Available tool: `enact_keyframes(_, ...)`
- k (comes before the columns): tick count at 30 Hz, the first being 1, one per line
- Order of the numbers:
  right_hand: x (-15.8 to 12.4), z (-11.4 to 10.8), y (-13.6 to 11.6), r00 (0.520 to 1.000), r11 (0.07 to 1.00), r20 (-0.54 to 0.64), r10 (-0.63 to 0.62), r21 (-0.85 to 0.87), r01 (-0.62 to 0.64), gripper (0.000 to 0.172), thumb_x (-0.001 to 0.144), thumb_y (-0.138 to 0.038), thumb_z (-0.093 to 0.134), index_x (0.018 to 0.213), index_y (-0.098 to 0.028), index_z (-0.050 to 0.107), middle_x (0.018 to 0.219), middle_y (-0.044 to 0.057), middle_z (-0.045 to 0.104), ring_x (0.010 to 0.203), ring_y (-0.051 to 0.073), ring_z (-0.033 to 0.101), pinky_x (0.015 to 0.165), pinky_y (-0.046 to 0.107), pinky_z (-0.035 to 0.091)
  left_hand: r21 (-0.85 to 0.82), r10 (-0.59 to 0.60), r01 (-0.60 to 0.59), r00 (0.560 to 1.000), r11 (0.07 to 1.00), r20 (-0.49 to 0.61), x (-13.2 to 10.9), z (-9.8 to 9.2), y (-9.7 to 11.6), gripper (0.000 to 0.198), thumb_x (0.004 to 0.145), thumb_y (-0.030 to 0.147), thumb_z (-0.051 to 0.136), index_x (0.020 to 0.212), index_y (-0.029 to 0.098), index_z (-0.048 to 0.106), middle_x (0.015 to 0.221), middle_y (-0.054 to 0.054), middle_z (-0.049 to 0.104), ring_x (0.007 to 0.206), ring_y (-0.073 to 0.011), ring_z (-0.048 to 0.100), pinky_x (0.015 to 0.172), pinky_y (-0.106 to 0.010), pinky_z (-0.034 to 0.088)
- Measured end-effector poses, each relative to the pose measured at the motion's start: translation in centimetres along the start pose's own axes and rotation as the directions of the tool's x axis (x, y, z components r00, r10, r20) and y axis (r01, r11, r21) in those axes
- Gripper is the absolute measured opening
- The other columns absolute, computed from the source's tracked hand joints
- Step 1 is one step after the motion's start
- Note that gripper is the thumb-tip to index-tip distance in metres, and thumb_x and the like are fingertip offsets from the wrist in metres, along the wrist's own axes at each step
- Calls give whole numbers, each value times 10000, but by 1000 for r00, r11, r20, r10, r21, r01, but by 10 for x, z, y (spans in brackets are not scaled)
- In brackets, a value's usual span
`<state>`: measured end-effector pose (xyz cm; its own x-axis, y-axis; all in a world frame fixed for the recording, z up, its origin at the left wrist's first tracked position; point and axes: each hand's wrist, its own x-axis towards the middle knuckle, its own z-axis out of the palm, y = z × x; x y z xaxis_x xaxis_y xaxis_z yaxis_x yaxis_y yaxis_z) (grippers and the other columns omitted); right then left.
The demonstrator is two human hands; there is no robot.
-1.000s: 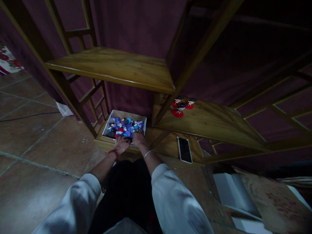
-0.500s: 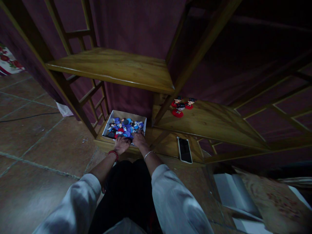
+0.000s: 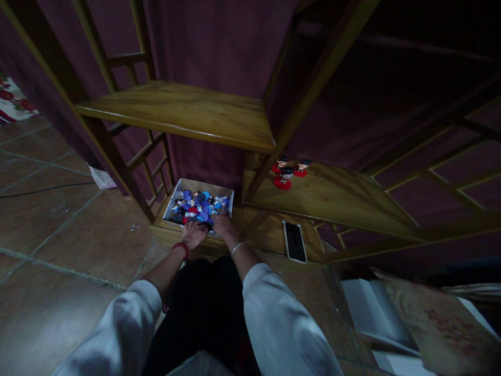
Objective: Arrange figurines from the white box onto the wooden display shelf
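A white open box [image 3: 179, 187] sits on the low wooden shelf, filled with small figurines [image 3: 200, 203] on blue, purple, black and red round bases. My left hand [image 3: 195, 234] is at the box's front edge, its fingers curled over the figurines nearest me. Close beside it, my right hand [image 3: 224, 225] reaches over the front right corner with bent fingers. Something dark lies between the two hands, too small and dim to name. The fingertips of both hands are partly hidden.
Three red-based figurines [image 3: 285, 177] stand on the shelf to the right [image 3: 336, 193]. A phone [image 3: 295, 241] lies on the lower board. Above the box juts another wooden shelf [image 3: 176, 112]. White boxes [image 3: 362, 308] and a patterned cushion-like thing [image 3: 446, 324] are at the lower right.
The view has shifted slightly, so the shelves and phone appear a little further left. Both hands stay at the box's front edge, with only small finger movement.
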<state>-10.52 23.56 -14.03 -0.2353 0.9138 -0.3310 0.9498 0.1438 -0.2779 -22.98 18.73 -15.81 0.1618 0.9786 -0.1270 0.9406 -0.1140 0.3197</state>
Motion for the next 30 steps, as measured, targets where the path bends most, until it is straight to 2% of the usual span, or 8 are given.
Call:
enact_keyframes(4,3,2,6,996,997,-82,-42,56,47,338,729,-61,459,999,-181,623,1295,78,431,1122,167,461,919,224,355,-12,41,-40,999,999,19,1,-1,-2,266,804,221,396,872,294,643,982,14,638,1042,-184,449,871,-344,295)
enact_keyframes(9,11,-3,15,995,992,-81,-54,111,62,275,725,-69,477,935,-140,638,1074,78,600,975,147,543,824,185,393,-27,5,-3,998,1000,59,3,-6,-2,284,828,259,359,901,299,630,1025,28,626,1043,-179,465,880,-337,302)
enact_keyframes(12,12,-10,20,996,993,-72,-49,106,57,271,734,-91,482,954,-147,630,973,65,643,867,146,582,741,191,419,-33,-46,49,994,998,103,4,-10,-3,300,832,286,349,945,280,627,1077,16,610,1049,-191,476,885,-337,312)
enact_keyframes(19,6,-25,24,995,995,-83,-51,79,57,271,756,-115,479,964,-165,645,962,43,656,870,146,588,741,181,402,-72,-56,66,989,995,135,5,-15,-4,350,844,311,314,908,225,648,1017,-25,636,1000,-204,519,854,-331,362)
enact_keyframes(22,3,-29,24,996,998,-65,-58,18,59,262,771,-130,462,944,-177,654,960,43,659,878,149,589,740,188,401,-121,-66,79,991,989,114,4,-18,-5,353,848,299,315,879,191,650,965,-40,649,942,-177,548,835,-291,381)
enact_keyframes(26,-5,-31,17,994,975,-20,-111,-193,105,239,777,-154,463,894,-172,671,938,69,664,919,177,574,767,223,402,-166,-110,119,992,979,66,1,-19,-7,323,836,259,334,876,180,645,925,-47,654,880,-153,564,807,-257,395)
enact_keyframes(30,-11,-27,4,990,958,-15,-140,-254,131,296,784,-69,409,913,-144,664,1044,107,626,1034,196,516,840,247,376,-128,-146,142,989,981,-18,-6,-18,-9,284,795,229,374,826,209,655,861,-37,658,847,-158,557,814,-274,386)
